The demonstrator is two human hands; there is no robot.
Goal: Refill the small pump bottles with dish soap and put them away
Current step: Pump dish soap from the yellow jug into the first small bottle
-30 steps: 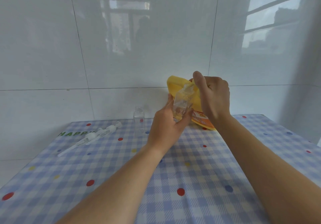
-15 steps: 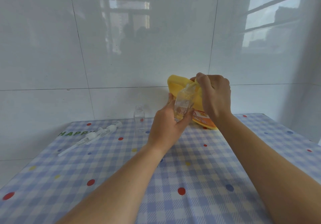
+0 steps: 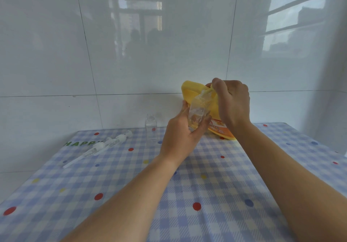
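Our left grip (image 3: 179, 135) clasps a small clear bottle (image 3: 197, 113), tilted above the bench (image 3: 206, 185), while our right grip (image 3: 234, 104) grasps the yellow soap jug (image 3: 189, 92), tipped at its mouth. Filling looks barely begun; a second bottle (image 3: 150, 129) stands empty, and both pumps (image 3: 120, 139) lie unattached nearby.

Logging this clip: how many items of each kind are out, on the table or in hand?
Small clear bottles: 2, held bottle in the left hand, standing bottle.
Pump tops: 2, far pump top, near pump top.
Soap jug: 1, in the right hand.
Total: 5
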